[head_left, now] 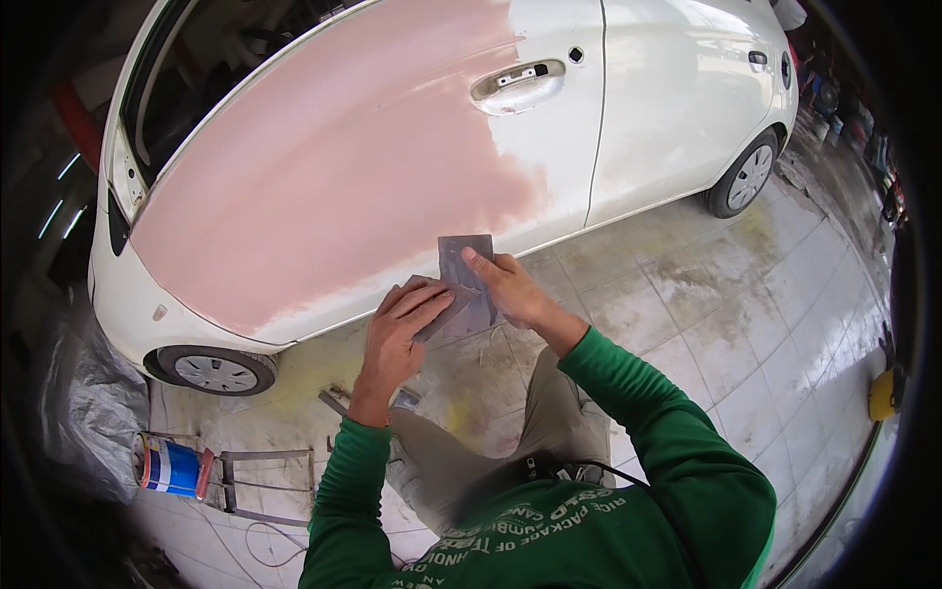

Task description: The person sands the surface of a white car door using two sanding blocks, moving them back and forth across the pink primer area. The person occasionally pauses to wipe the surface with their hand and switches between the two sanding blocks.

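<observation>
Plate (452, 251): grey, flat and rectangular, it was held up in front of the person and, in the view, stood across the lower edge of the car door; a thin pale smear lay on its face.
Right hand (522, 293): it gripped the plate by its right edge, thumb pressed on the face, the other fingers mostly hidden.
Spreader (446, 322): grey and tilted, it overlapped the plate's lower left corner; whether the two touched could not be told.
Left hand (394, 332): it was closed on the spreader, fingers laid over the face, thumb out of sight.
Door (561, 182): white, with a pink patch (324, 172) spread from the front edge toward the rear and ending raggedly near the handle recess (518, 86); a round hole (576, 55) sat just beside that recess, close to the door's rear edge.
Wheels: the front wheel (218, 372) stood beyond the door's lower front corner, the rear wheel (752, 178) well behind its rear edge.
Floor (628, 306): pale tiles, stained yellow and brown in places.
Left side of the floor: a blue tin (171, 466) lay next to a metal frame (269, 454), with crumpled plastic (93, 402) near the front wheel.
Right edge of the floor: a yellow object (882, 395), partly cut off by the dark rim.
Clothing: green sleeves (643, 378) and beige trousers (549, 402).
</observation>
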A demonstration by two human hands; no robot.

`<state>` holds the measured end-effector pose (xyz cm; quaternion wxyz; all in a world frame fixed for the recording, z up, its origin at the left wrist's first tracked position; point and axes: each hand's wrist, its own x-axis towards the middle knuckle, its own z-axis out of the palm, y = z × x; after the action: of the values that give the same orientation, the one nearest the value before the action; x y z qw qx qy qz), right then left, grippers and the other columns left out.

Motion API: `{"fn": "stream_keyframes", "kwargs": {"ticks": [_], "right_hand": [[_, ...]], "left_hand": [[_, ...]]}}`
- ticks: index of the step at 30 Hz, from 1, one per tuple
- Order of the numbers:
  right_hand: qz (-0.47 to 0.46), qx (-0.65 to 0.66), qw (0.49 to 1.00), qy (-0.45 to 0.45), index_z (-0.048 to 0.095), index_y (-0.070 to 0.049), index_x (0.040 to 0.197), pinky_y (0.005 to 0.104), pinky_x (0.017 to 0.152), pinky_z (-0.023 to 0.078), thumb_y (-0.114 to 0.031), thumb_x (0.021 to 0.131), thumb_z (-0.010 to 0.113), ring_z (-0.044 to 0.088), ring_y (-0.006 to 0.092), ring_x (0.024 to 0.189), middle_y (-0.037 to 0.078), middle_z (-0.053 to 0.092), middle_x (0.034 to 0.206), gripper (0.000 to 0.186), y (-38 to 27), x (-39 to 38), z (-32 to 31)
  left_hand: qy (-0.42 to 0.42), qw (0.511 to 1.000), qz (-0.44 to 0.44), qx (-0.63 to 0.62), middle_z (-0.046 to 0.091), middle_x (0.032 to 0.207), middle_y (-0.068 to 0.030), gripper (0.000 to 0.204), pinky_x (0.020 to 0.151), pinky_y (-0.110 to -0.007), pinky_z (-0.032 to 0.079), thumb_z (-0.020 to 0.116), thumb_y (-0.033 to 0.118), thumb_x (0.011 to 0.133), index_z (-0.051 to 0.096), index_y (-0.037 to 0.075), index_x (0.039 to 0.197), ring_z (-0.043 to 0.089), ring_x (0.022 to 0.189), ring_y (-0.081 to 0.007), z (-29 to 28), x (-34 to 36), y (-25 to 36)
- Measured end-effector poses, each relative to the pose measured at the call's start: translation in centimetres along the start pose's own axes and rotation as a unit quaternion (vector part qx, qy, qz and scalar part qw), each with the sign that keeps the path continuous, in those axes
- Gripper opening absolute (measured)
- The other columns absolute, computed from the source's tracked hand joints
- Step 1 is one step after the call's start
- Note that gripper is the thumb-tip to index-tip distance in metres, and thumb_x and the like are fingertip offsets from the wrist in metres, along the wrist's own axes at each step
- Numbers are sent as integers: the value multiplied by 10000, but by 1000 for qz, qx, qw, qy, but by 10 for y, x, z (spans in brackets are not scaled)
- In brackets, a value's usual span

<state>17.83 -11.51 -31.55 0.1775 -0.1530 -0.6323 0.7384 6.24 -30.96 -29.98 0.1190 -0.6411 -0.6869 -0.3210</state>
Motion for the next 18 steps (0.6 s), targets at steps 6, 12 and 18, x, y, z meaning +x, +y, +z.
{"fn": "stream_keyframes", "kwargs": {"ticks": [6, 12, 18], "right_hand": [[-131, 306, 943, 14, 522, 39, 1337, 407, 891, 589, -352, 1070, 500, 696, 239, 1060, 135, 669, 1200, 474, -95, 18, -63], [-131, 333, 930, -80, 535, -46, 1344, 418, 876, 592, -261, 1023, 582, 683, 231, 1054, 98, 664, 1193, 388, -133, 8, -51], [-166, 423, 880, -134, 555, -58, 1307, 441, 878, 588, -213, 1016, 567, 679, 246, 1065, 90, 669, 1201, 331, -166, 14, -28]], "left_hand": [[-61, 994, 57, 68, 657, 1327, -47, 512, 1140, -549, 372, 553, -63, 852, 672, 147, 1304, 583, 1263, -301, -89, 81, 38], [107, 975, 188, -44, 614, 1385, -93, 444, 1114, -454, 431, 557, 80, 980, 590, 163, 1415, 577, 1260, -333, -134, 155, 95], [134, 941, 310, -28, 611, 1389, -98, 432, 1083, -411, 462, 538, 101, 997, 580, 145, 1425, 564, 1281, -321, -152, 193, 121]]}}
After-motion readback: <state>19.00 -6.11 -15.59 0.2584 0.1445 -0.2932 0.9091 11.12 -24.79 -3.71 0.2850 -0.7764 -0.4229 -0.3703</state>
